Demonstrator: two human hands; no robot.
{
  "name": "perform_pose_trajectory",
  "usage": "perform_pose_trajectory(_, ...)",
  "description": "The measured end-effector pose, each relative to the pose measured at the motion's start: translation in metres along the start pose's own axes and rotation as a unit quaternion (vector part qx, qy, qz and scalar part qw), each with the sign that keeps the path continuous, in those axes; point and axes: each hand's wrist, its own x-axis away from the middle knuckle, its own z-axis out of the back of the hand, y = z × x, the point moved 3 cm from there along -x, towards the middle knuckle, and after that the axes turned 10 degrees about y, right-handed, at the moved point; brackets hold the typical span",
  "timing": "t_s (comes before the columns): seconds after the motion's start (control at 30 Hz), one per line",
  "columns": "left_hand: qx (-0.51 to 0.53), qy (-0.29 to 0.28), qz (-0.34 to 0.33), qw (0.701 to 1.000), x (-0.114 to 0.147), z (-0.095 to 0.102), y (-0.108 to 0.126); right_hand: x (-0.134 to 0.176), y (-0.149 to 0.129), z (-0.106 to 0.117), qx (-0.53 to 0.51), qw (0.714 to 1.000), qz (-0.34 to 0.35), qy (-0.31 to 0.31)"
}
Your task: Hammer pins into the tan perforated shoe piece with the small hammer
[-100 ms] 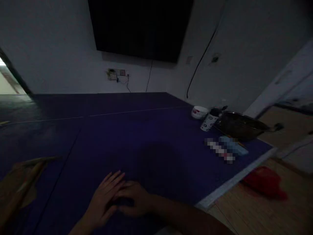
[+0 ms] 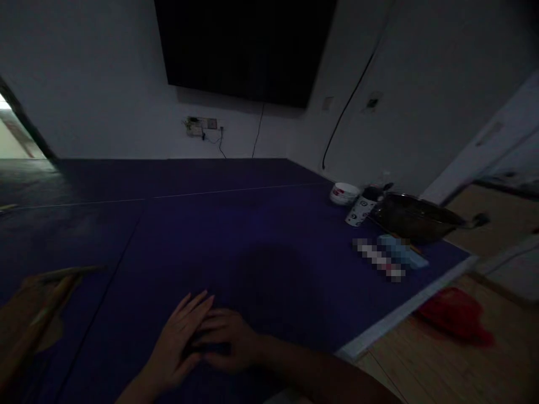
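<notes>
My left hand point(image 2: 179, 336) is near the bottom middle of the view, fingers stretched out above the dark purple surface point(image 2: 202, 235). From the right, my right hand point(image 2: 236, 339) meets it, its fingers extended and touching the left hand's fingers. A dark gap shows between the two palms and thumbs. Neither hand has an object visible in it. The right fingertips are partly hidden against the left hand. It is too dark to tell whether the hands rest on the surface.
A wooden object point(image 2: 46, 314) lies left. At the right stand a white tub point(image 2: 344, 194), a patterned white cup point(image 2: 360, 210) and a dark wok point(image 2: 415, 216). In front is a light-blue item point(image 2: 402, 251) beside a blurred-out item point(image 2: 377, 259). A red bag point(image 2: 457, 315) lies on the floor.
</notes>
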Motion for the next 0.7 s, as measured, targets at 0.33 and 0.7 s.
perform_pose_trajectory(0.33, 0.023, -0.034, 0.015, 0.999, -0.008, 0.002, 0.009, -0.005, -0.011, 0.016, -0.045, 0.998, -0.016, 0.047)
perform_pose_trajectory(0.7, 0.052, -0.057, 0.039, 0.996, -0.012, 0.002, 0.013, 0.004, -0.006, 0.018, 0.006, 0.997, -0.034, 0.062)
